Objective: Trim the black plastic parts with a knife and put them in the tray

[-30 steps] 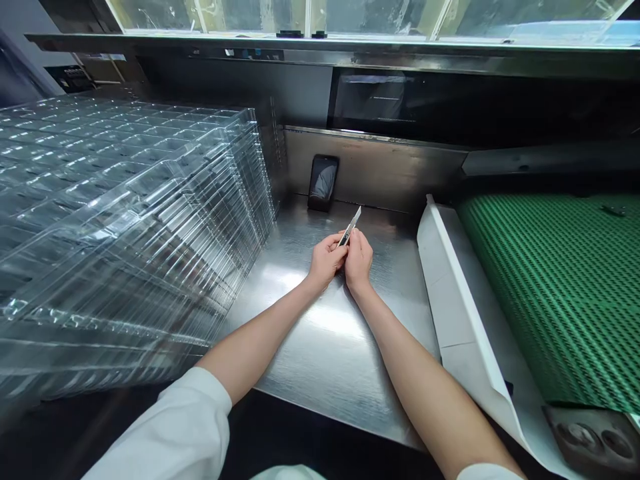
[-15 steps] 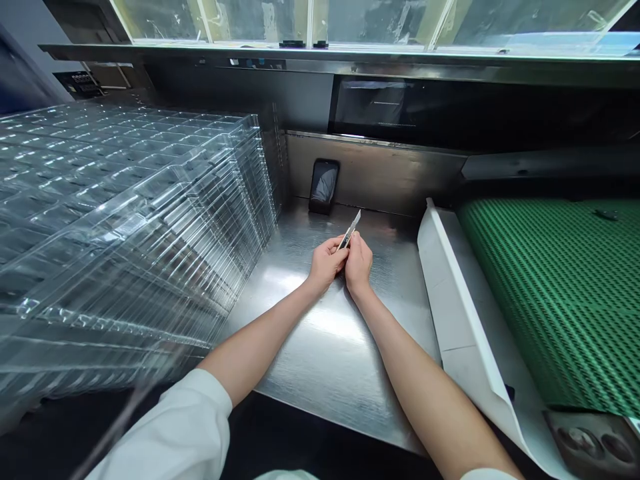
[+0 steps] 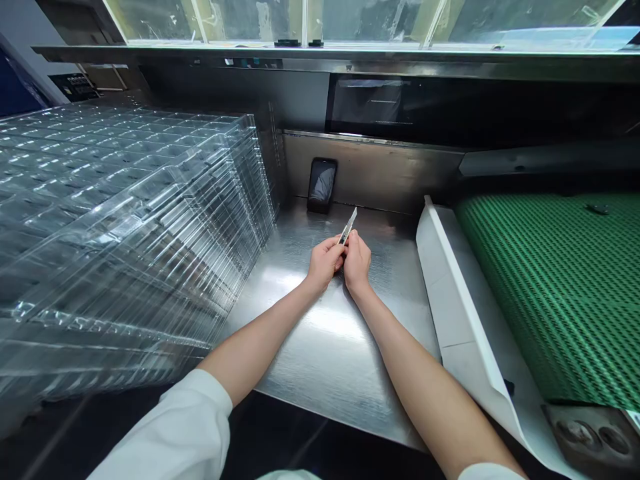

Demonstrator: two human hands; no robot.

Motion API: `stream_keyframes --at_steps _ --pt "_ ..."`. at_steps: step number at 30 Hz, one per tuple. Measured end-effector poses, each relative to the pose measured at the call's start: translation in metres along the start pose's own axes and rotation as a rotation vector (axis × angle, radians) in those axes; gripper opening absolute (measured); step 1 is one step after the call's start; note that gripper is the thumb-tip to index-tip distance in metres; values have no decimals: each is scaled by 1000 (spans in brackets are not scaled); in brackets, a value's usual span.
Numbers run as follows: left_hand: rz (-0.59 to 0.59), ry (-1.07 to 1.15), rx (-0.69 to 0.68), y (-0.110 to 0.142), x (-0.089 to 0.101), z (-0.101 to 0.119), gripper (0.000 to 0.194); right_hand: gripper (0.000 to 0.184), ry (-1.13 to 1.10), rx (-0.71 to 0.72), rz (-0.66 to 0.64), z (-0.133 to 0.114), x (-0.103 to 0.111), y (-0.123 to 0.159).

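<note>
A utility knife with its blade out points up and slightly right, away from me, above the steel surface. My left hand is closed on its handle, the thumb lying along it. Against the knife's right side, my right hand is closed too, with its thumb and fingertips at the handle near the blade. The two hands touch each other. The lower end of the handle is hidden in the fingers.
Stacked clear plastic trays rise at the left. A phone leans upright against the back of the steel worktop. At the right, a white guard strip edges a green conveyor belt. A metal ledge crosses the back.
The knife is tilted slightly differently, and its tip appears a little farther left and higher. Both hands keep nearly the same place and grip. The whole view has shifted slightly.
</note>
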State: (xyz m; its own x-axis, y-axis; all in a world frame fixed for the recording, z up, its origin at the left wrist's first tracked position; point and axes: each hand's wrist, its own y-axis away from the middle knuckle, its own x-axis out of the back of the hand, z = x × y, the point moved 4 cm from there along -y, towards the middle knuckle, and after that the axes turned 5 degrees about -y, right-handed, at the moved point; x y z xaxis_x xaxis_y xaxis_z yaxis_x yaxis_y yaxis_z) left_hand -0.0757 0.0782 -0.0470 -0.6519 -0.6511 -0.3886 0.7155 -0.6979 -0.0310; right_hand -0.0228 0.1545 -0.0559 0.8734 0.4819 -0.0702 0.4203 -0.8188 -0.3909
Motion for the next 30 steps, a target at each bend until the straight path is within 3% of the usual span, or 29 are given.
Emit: stream_keyframes --at_steps 4,13,22,30 --pt "-3 14 18 2 -2 1 26 61 18 9 6 -1 1 -1" --pt "6 -16 -21 2 1 4 23 59 -11 -6 -27 0 -1 1" --pt "22 -28 35 3 1 2 24 59 6 30 -32 -5 -1 1" --pt "-6 -40 -26 4 1 6 28 58 -30 -13 -33 2 -1 0"
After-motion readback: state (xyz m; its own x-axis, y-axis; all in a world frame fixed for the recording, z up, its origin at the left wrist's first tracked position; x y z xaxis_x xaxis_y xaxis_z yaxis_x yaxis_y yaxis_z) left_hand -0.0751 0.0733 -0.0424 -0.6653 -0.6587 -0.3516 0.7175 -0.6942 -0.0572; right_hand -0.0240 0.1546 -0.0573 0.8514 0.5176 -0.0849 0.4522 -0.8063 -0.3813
